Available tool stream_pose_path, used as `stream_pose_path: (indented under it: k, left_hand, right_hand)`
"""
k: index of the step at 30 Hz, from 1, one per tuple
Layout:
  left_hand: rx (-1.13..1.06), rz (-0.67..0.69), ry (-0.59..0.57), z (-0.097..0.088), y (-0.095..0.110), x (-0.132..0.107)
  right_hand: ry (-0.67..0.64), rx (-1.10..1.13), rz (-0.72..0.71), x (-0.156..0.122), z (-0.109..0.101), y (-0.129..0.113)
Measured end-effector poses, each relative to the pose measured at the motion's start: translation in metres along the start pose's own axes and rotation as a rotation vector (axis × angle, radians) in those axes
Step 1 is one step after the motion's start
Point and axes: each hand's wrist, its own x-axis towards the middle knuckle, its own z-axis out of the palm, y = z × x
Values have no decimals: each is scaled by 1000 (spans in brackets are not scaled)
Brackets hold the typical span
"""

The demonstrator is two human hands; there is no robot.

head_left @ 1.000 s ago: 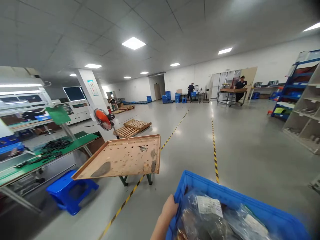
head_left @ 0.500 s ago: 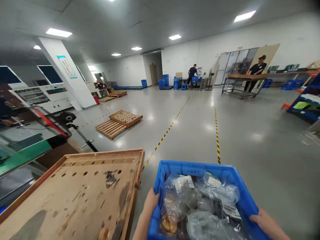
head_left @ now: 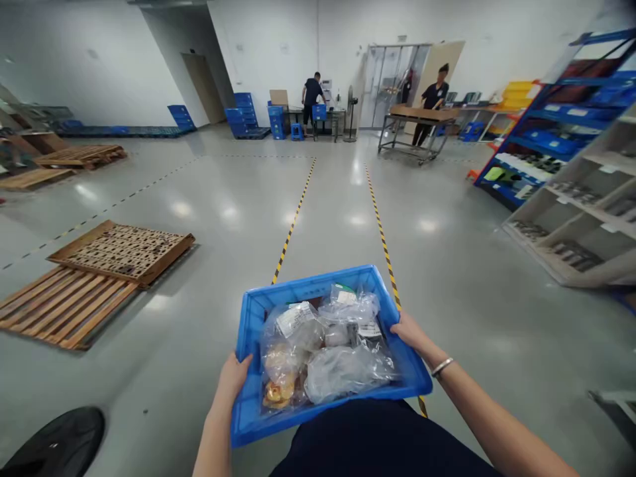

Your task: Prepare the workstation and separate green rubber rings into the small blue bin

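Observation:
I carry a blue plastic bin (head_left: 258, 307) in front of my body, above the grey floor. Several clear plastic bags with white labels (head_left: 322, 344) lie inside it, some holding brown and golden parts. My left hand (head_left: 232, 377) grips the bin's left rim, thumb over the edge. My right hand (head_left: 410, 332) grips the right rim, and a thin bracelet shows on that wrist.
Wooden pallets (head_left: 84, 285) lie on the floor to the left. Two yellow-black floor lines (head_left: 293, 222) run ahead. Shelving racks (head_left: 571, 185) stand on the right. Two people work at the far end, one at a trolley (head_left: 412, 129). A dark round object (head_left: 54, 440) sits at bottom left.
My view has swung right and down as I walk. The wooden tray table and the fan have left the view, and both hands on the bin now show fully.

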Motion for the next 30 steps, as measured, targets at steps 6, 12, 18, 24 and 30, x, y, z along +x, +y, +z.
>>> stream_pose_path:
  k: [6, 12, 18, 24, 30]
  left_hand:
    - [-30, -181, 54, -58, 61, 152]
    - [-122, -289, 96, -74, 108, 344]
    - [-150, -206, 102, -143, 204, 611]
    - [-148, -165, 60, -195, 281, 842]
    - [-179, -215, 168, -256, 315, 1065]
  right_hand:
    - [-120, -77, -98, 210, 13, -174]
    - [-261, -195, -148, 426, 61, -339]
    - [-225, -173, -92, 612, 82, -485]
    - [-273, -43, 60, 776, 123, -598]
    - [-271, -159, -112, 984, 195, -797]
